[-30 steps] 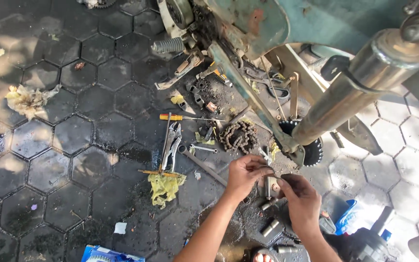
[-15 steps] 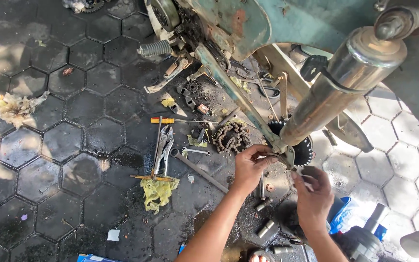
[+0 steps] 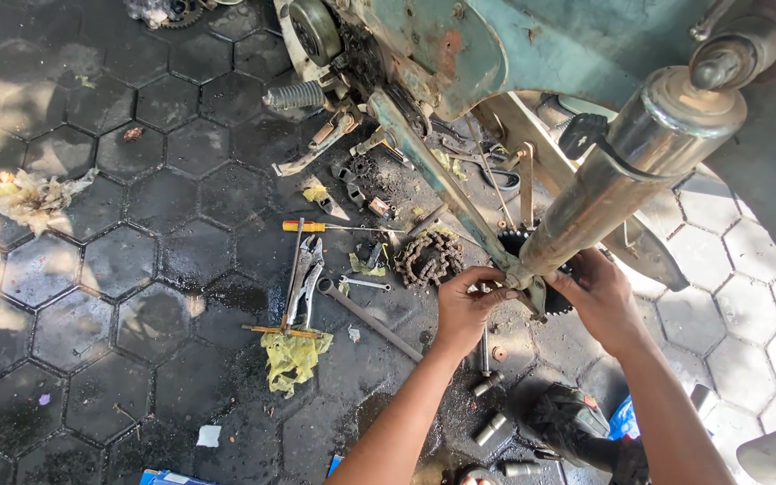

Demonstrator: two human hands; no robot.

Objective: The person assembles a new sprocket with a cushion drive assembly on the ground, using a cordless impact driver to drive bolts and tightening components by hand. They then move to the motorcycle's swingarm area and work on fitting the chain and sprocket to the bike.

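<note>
My left hand [image 3: 467,307] is closed around the rear tip of the green swingarm [image 3: 442,184] of a motorcycle, fingers curled at the axle slot. Opposite it, my right hand [image 3: 599,298] grips the black toothed sprocket [image 3: 515,242] from the right side, just below the end of the chrome exhaust pipe [image 3: 639,166]. The sprocket is mostly hidden behind the swingarm, the pipe and my fingers. A greasy drive chain [image 3: 428,259] lies in a heap on the paving just left of my left hand.
On the dark hexagonal paving lie an orange-handled screwdriver [image 3: 316,226], pliers [image 3: 304,278], a long wrench [image 3: 365,314], a yellow rag [image 3: 294,355] and several metal sockets [image 3: 489,427]. A footpeg [image 3: 296,95] and engine casing [image 3: 424,45] hang overhead. Another rag [image 3: 33,198] sits far left.
Both hands have lifted from the small parts on the ground up to the swingarm tip and sprocket. The view has shifted down and left.
</note>
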